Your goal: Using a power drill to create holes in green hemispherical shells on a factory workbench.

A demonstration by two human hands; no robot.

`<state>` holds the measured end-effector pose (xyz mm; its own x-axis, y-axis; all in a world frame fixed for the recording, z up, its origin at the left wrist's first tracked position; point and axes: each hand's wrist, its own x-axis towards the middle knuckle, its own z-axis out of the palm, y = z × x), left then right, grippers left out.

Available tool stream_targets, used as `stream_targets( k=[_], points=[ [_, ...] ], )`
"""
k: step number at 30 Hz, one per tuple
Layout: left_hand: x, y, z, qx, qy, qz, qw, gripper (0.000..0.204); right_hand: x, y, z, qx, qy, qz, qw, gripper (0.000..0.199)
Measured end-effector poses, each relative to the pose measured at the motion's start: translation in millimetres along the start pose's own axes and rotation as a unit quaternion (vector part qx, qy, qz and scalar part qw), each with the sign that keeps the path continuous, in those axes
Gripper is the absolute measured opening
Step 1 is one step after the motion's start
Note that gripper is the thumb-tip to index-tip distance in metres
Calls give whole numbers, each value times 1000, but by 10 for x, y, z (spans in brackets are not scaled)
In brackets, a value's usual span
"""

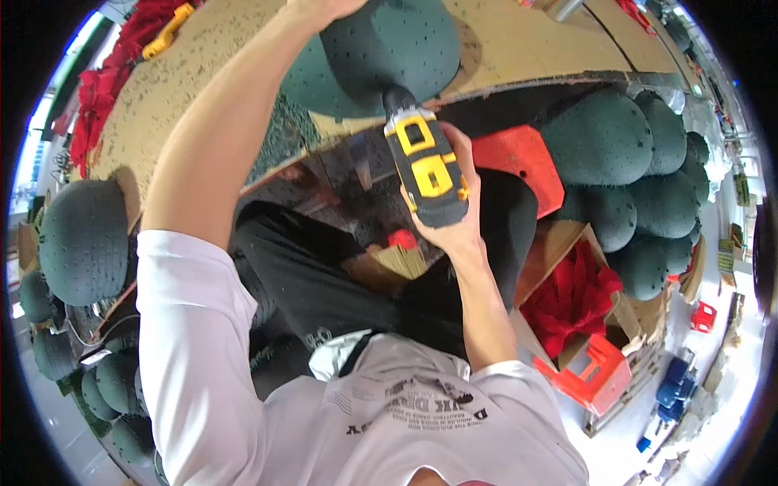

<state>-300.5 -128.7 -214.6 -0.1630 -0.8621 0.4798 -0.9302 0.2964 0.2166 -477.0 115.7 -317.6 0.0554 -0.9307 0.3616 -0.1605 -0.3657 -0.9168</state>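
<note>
My right hand is wrapped round a yellow and black cordless drill. The drill points away from me, its dark nose at the near edge of a dark green dome-shaped piece dotted with small holes. The dome lies on a cardboard-covered table. At the upper edge my left hand is by the dome's far left side; its fingers are cut off by the picture's edge. Whether that hand grips the dome I cannot tell.
Dark green shavings lie on the cardboard tabletop. More green domes are piled at the right, and others at the left. Red strips fill a cardboard box near a red plastic stool. A yellow tool lies far left.
</note>
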Motion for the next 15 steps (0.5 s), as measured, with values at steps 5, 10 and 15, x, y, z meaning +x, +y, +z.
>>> stream_targets(
  k=[5, 10, 15],
  points=[
    [5, 67, -65, 6, -58, -37, 998, 46, -66, 7, 1, -28, 42, -15, 999, 55],
    [17, 83, -90, 8, -69, -59, 996, 45, -234, -111, -47, -98, 68, -12, 993, 67],
    [24, 18, -42, -1, -43, -44, 998, 45, -335, -163, -98, -111, 55, -21, 992, 69]
  ],
)
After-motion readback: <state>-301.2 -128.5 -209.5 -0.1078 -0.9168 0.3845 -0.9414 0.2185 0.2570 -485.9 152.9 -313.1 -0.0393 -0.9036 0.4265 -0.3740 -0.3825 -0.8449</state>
